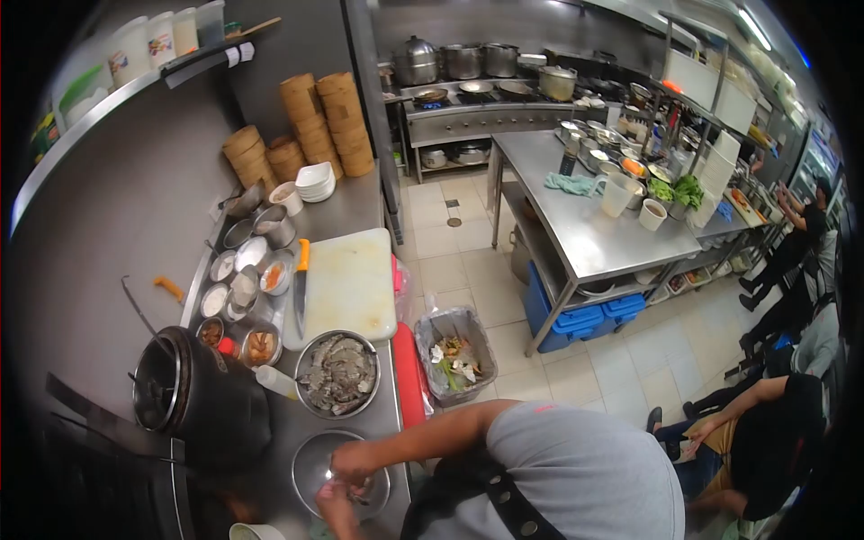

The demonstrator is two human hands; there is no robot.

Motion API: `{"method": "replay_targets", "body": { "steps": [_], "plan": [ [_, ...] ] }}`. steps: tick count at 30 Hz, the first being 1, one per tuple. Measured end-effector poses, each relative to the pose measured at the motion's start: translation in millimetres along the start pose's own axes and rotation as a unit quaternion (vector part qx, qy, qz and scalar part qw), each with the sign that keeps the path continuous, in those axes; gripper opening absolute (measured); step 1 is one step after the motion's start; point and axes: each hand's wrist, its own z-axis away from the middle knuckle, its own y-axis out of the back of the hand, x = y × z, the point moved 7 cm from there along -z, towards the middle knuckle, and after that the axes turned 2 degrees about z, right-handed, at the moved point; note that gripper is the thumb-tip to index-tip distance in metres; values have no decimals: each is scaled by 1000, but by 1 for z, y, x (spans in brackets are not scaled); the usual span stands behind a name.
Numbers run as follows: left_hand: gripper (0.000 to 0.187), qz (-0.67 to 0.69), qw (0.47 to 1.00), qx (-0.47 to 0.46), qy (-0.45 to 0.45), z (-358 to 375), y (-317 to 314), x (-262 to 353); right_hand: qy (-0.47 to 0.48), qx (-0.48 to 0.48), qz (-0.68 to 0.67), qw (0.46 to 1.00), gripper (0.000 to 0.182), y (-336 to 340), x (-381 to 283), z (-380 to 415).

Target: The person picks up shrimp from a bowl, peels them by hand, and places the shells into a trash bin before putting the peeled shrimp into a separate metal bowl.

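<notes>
My right hand [353, 461] and my left hand [336, 506] are close together over a steel bowl [309, 459] on the counter. Both have their fingers closed, and a small pale bit shows between them. What they hold is too small to name. Just behind this bowl stands a second steel bowl full of raw grey shrimp [338, 373]. A squeeze bottle [276, 382] with pale liquid is beside the shrimp. Part of the first bowl's inside is hidden by my hands and forearm.
A white cutting board [346, 279] with an orange-handled knife [301, 279] lies farther along. Small bowls of ingredients [261, 346] and a black pot [202, 387] line the wall side. A bin [457, 391] stands on the floor. Other people [765, 432] are at right.
</notes>
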Motion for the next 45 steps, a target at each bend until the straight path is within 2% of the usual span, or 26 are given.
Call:
{"method": "replay_targets", "body": {
  "steps": [3,5,6,9,11,13,16,18,19,20,21,22,24,26,28,30,31,33,34,35,37,38,39,41,43,45],
  "plan": [
    [13,-19,1000,-10,7,9,-4,14,37,-2,2,999,21,9,-1,-6],
    [14,-3,1000,-6,3,9,2,13,128,-4,17,992,20,11,-13,-7],
    [14,9,1000,-8,1,11,3,15,137,-10,17,990,20,14,-15,-8],
    [15,-31,999,-7,-28,19,6,25,179,-5,-48,983,18,21,-24,-7],
    [16,-21,999,0,-50,20,13,28,192,0,14,981,20,24,-26,-13],
    [16,-55,998,3,-24,21,12,31,191,1,25,981,18,24,-27,-21],
    [19,-62,996,45,-49,22,16,36,186,24,1,982,17,22,-25,-30],
    [20,-74,993,70,-67,21,19,41,179,120,-75,974,19,33,-24,-33],
    [21,-93,987,84,-103,23,19,47,183,119,-73,973,19,35,-26,-30],
    [22,-113,979,98,-138,25,20,52,95,81,-214,969,22,32,-14,-29],
    [22,-112,979,99,-140,22,21,50,5,42,-348,937,25,29,-5,-27],
    [23,-152,966,112,-179,19,22,50,7,44,-347,937,25,27,-4,-26],
    [24,-193,948,121,-221,12,22,47,-107,42,-404,908,32,18,11,-20],
    [23,-220,928,121,-274,6,19,45,-121,41,-378,917,34,22,8,-10],
    [23,-213,934,121,-260,14,-1,67,-136,40,-353,925,37,37,-1,9],
    [22,-196,948,109,-225,6,-17,71,-80,60,-274,956,43,60,-8,27],
    [22,-199,948,103,-225,6,-27,79,-84,65,-277,955,43,55,4,34],
    [22,-253,921,7,-296,9,-69,105,-67,178,-203,961,46,57,33,48],
    [23,-237,944,-22,-227,3,-83,103,-78,207,-191,956,44,64,43,59],
    [23,-240,943,-42,-227,-3,-97,98,-94,219,-192,952,44,67,52,70],
    [25,-254,901,-73,-345,-6,-135,109,-59,325,-212,920,35,92,62,96],
    [27,-286,892,-83,-340,-4,-154,114,-81,285,-256,920,37,94,75,107],
    [27,-289,885,-113,-346,-2,-175,115,-97,310,-255,911,37,98,88,120],
    [27,-317,855,-100,-398,1,-212,122,21,347,-333,877,34,109,99,142],
    [27,-313,846,-126,-414,-3,-245,116,-28,357,-326,875,34,114,126,164],
    [30,-322,838,-143,-417,-8,-280,110,10,438,-236,868,35,121,153,185]
  ]
}}
